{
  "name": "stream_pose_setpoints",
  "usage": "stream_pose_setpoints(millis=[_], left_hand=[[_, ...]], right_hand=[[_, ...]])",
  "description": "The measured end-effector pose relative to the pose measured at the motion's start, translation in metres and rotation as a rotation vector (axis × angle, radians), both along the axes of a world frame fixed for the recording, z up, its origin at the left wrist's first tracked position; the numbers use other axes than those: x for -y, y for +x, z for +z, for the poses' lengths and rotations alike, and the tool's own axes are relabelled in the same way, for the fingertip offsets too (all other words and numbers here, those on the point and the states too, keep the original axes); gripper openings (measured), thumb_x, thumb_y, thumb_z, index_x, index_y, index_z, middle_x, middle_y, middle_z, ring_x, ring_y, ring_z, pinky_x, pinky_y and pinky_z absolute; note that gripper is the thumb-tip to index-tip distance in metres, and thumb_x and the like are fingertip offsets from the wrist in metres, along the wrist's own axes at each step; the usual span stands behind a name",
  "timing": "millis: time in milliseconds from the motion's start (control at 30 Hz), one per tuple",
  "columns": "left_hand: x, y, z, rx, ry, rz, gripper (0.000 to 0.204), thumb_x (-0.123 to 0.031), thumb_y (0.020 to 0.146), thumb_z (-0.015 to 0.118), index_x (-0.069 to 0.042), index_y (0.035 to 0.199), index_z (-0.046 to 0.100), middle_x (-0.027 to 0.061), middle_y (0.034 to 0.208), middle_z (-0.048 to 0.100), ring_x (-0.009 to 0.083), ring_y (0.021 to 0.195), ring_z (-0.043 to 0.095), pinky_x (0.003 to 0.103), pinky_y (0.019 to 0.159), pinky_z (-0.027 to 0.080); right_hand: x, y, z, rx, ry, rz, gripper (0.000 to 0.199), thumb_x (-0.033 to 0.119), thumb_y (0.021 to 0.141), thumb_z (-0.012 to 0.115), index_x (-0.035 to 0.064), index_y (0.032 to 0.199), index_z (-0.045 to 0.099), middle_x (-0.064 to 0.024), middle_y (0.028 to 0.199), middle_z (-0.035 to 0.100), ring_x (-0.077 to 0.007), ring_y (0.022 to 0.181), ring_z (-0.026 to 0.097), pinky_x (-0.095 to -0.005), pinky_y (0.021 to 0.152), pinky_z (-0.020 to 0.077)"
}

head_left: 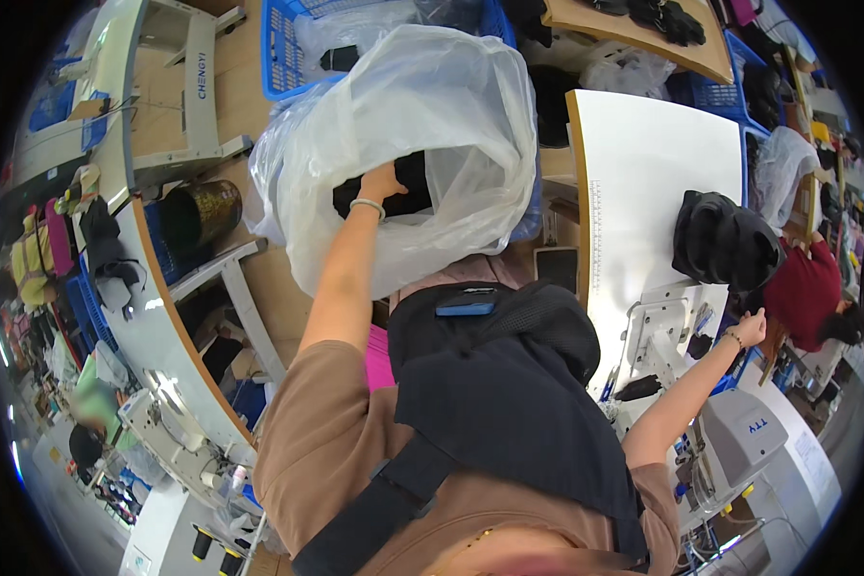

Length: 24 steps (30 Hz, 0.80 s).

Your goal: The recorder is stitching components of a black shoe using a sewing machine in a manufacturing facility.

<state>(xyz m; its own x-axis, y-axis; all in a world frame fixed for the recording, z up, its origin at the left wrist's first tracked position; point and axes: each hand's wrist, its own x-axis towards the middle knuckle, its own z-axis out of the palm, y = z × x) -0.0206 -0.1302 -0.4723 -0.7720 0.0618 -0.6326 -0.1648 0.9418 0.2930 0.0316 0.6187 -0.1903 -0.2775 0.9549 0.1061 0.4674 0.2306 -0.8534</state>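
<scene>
My left hand (382, 182) reaches into the mouth of a large translucent plastic bag (403, 106) and lies against black fabric pieces (411, 184) inside it. Its thumb stands apart from the fingers, whose tips are partly hidden. Out to the right, my right hand (751, 329) is closed beside the sewing machine (739, 437); whatever it may hold does not show. A stacked bundle of black pieces (725, 240) lies on the white worktable (658, 144) just beyond that hand.
Behind the bag is a blue plastic crate (280, 58). A wooden-edged table (163, 288) runs along my left. A blue phone-like object (465, 304) rests on the black cloth at my lap. Another person in dark red (806, 293) is at the far right.
</scene>
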Motion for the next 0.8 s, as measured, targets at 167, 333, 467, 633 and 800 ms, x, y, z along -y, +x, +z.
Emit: stream_pose_setpoints(millis=[167, 333, 467, 633, 800], left_hand=[[-0.025, -0.007, -0.026, -0.041, 0.046, 0.019, 0.062, -0.021, 0.072, 0.068, -0.012, 0.129, 0.044, 0.0178, 0.116, 0.056, 0.0316, 0.108, 0.052, 0.039, 0.09, 0.044], [-0.019, 0.006, 0.004, -0.283, 0.051, -0.148, 0.05, -0.018, 0.072, 0.067, -0.009, 0.119, 0.053, 0.0168, 0.097, 0.063, 0.0336, 0.089, 0.06, 0.043, 0.074, 0.05], [0.016, 0.021, 0.058, -0.291, 0.094, -0.102, 0.049, -0.02, 0.069, 0.069, -0.007, 0.114, 0.057, 0.0183, 0.097, 0.062, 0.0349, 0.09, 0.059, 0.043, 0.077, 0.048], [0.048, 0.06, 0.171, -0.349, 0.145, 0.218, 0.051, -0.024, 0.069, 0.069, -0.008, 0.115, 0.057, 0.0151, 0.099, 0.064, 0.0299, 0.094, 0.061, 0.037, 0.084, 0.046], [0.04, 0.1, 0.316, -0.363, 0.825, 0.561, 0.042, -0.012, 0.072, 0.07, 0.004, 0.108, 0.057, 0.0109, 0.099, 0.064, 0.0188, 0.088, 0.061, 0.03, 0.082, 0.046]], right_hand=[[0.109, 0.027, 0.024, -0.154, 0.161, 0.237, 0.034, 0.001, 0.077, 0.059, -0.001, 0.11, 0.05, -0.0084, 0.094, 0.058, -0.0144, 0.077, 0.057, -0.0238, 0.068, 0.0465], [0.254, 0.006, 0.043, -0.145, 0.075, 0.649, 0.024, 0.001, 0.082, 0.052, -0.0016, 0.105, 0.055, -0.0097, 0.094, 0.059, -0.0129, 0.076, 0.057, -0.023, 0.068, 0.0462], [0.371, -0.002, 0.042, 0.02, -0.478, 1.309, 0.017, 0.001, 0.085, 0.052, 0.0027, 0.101, 0.058, -0.0049, 0.091, 0.06, -0.0104, 0.074, 0.058, -0.0233, 0.066, 0.0484], [0.462, -0.008, 0.026, 0.319, -0.486, 2.0, 0.02, 0.012, 0.087, 0.053, -0.0002, 0.103, 0.057, -0.0129, 0.095, 0.061, -0.022, 0.084, 0.061, -0.03, 0.073, 0.0483], [0.494, -0.008, 0.033, 0.442, -0.206, 2.1, 0.048, 0.03, 0.086, 0.059, -0.0032, 0.119, 0.049, -0.0193, 0.108, 0.056, -0.0279, 0.094, 0.058, -0.034, 0.084, 0.0461]])
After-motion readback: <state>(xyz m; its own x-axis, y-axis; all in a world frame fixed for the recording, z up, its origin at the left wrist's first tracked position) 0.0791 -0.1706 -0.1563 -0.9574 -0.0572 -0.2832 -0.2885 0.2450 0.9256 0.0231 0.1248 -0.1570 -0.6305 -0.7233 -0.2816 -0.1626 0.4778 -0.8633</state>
